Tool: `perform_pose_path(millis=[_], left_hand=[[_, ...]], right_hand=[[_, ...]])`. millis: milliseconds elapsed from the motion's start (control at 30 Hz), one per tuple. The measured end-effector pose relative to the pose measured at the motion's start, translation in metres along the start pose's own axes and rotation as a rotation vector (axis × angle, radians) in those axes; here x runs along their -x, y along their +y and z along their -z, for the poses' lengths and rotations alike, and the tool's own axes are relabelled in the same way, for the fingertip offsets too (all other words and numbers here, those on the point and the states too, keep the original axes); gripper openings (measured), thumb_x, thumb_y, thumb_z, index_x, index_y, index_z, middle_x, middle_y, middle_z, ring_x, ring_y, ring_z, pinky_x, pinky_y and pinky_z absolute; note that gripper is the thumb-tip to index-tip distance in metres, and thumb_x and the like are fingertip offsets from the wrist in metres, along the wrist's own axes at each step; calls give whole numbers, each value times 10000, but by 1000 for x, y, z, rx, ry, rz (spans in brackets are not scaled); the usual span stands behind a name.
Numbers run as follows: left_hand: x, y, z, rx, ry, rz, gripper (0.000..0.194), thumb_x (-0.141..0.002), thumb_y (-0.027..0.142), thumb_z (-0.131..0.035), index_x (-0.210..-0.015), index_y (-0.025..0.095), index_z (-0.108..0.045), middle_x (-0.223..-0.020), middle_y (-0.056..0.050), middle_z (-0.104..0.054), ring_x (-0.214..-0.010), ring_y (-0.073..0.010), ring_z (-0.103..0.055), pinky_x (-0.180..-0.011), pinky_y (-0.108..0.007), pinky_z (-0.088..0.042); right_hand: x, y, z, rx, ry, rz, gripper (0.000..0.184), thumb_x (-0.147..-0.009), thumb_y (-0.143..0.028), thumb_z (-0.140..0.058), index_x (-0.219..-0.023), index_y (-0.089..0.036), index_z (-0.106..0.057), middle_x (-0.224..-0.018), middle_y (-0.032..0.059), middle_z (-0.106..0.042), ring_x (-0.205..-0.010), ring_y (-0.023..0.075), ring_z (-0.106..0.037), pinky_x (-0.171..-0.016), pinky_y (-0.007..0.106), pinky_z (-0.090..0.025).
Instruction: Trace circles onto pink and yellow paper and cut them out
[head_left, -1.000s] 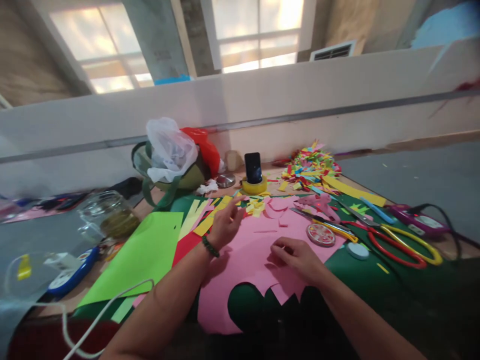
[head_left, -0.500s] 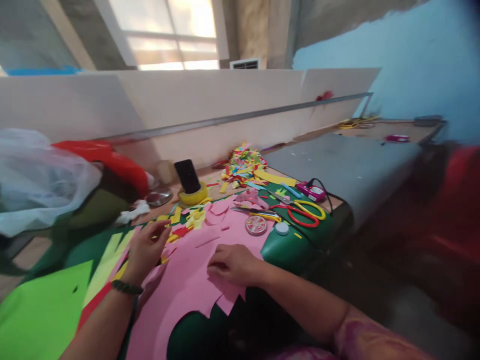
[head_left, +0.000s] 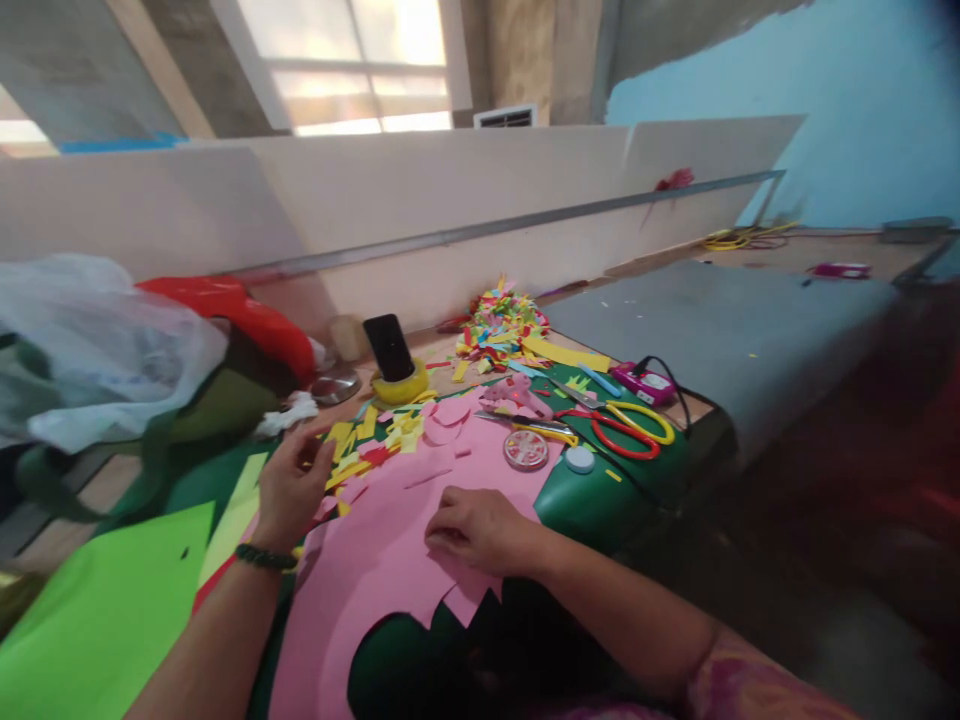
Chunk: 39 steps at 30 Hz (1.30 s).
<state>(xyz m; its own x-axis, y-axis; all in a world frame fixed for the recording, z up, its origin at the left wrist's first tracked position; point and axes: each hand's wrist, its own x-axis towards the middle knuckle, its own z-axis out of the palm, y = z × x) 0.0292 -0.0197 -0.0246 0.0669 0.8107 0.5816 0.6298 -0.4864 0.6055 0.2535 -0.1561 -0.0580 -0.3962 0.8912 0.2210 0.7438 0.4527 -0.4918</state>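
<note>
A large pink paper sheet (head_left: pixel 360 590) with a scalloped, cut-out front edge covers the near part of the green surface. Over its left side, my left hand (head_left: pixel 292 485) hangs with curved fingers, a gap between thumb and forefinger, beside yellow and red paper scraps (head_left: pixel 367 455). My right hand (head_left: pixel 480 530) rests low over the middle of the sheet, its fingers pinched together; what they hold, if anything, is hidden. Beyond it lie a round clear case (head_left: pixel 525 450), scissors with black blades (head_left: pixel 529 422), a pink glue gun (head_left: pixel 517 394) and red- and yellow-handled scissors (head_left: pixel 626 437).
Bright green paper (head_left: pixel 112 600) lies at left. Behind are a plastic bag (head_left: pixel 112 350), a phone (head_left: pixel 388 346) propped on a yellow tape roll (head_left: pixel 400 384), and a heap of coloured paper bits (head_left: pixel 504 322). A magenta box (head_left: pixel 643 382) with a black cable sits right.
The view has shifted slightly, so things appear farther right. The left hand's thumb and forefinger look a little farther apart. My right hand keeps its pinched pose over the pink sheet.
</note>
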Motion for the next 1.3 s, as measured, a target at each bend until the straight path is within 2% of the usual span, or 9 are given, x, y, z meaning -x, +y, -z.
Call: perform_pose_path(millis=[133,300,433,600,700,833,1000,1167,1300], left_hand=[[-3,2,6,-56,74,-50,219,-721,312,-535,-829,189,-681,-567,43,-460,-515,-127,-427,-513,-252,-365],[-3,-1,7,-68,65,-44,218,-648,176,-493,-751,197,-684,-559,42,-448,-527,-127,-424,-535,-245,-366],[-2,-4,6,-40,41,-22,230,-635,171,-496,-760,182,-689,-527,53,-425,-503,-116,-403,-511,-234,-337],[0,-7,7,-11,15,25,245,-711,267,-494,-788,158,-699,-463,76,-342,-432,-99,-314,-446,-229,-267],[0,-8,8,2,23,27,270,-708,266,-501,-842,148,-703,-478,83,-315,-445,-97,-309,-455,-225,-281],[-2,-9,8,21,48,20,305,-672,202,-497,-902,148,-691,-525,73,-375,-483,-100,-371,-497,-222,-339],[-4,-12,5,46,84,34,378,-725,270,-559,-1077,145,-618,-757,2,-599,-593,-114,-520,-560,-225,-431],[-6,-22,3,3,63,85,251,-830,358,-515,-901,160,-651,-548,41,-519,-507,-122,-507,-494,-221,-403],[-15,-35,13,-115,143,163,291,-855,232,-469,-1108,142,-581,-763,-12,-632,-698,-143,-614,-633,-237,-479]], right_hand=[[2,1,-2,-29,-3,-1,163,-900,-243,-600,-979,-212,-740,-932,32,-663,-794,140,-627,-649,223,-415],[3,-2,-1,-49,-22,-24,147,-885,-211,-607,-955,-212,-737,-918,32,-651,-755,136,-612,-642,225,-409],[3,-4,0,-39,-17,-34,139,-888,-205,-597,-919,-204,-733,-854,20,-629,-696,120,-582,-615,222,-388],[4,-3,-1,-52,-5,-32,149,-893,-199,-582,-912,-205,-729,-825,16,-612,-685,121,-574,-614,225,-391],[4,-3,-1,-61,-6,-30,148,-894,-199,-581,-916,-205,-727,-831,17,-612,-688,123,-577,-625,226,-401],[3,-4,-1,-69,-2,-26,144,-891,-193,-586,-917,-197,-728,-839,22,-618,-686,121,-577,-624,223,-403],[3,-3,-2,-70,-18,-34,151,-897,-199,-580,-916,-199,-729,-845,25,-619,-683,121,-578,-621,223,-407],[5,-4,1,-67,-62,5,189,-927,-213,-532,-960,-204,-718,-914,47,-626,-767,138,-608,-690,232,-446],[12,-8,11,-52,-148,41,193,-923,-209,-520,-976,-205,-706,-966,64,-645,-853,169,-622,-756,257,-476]])
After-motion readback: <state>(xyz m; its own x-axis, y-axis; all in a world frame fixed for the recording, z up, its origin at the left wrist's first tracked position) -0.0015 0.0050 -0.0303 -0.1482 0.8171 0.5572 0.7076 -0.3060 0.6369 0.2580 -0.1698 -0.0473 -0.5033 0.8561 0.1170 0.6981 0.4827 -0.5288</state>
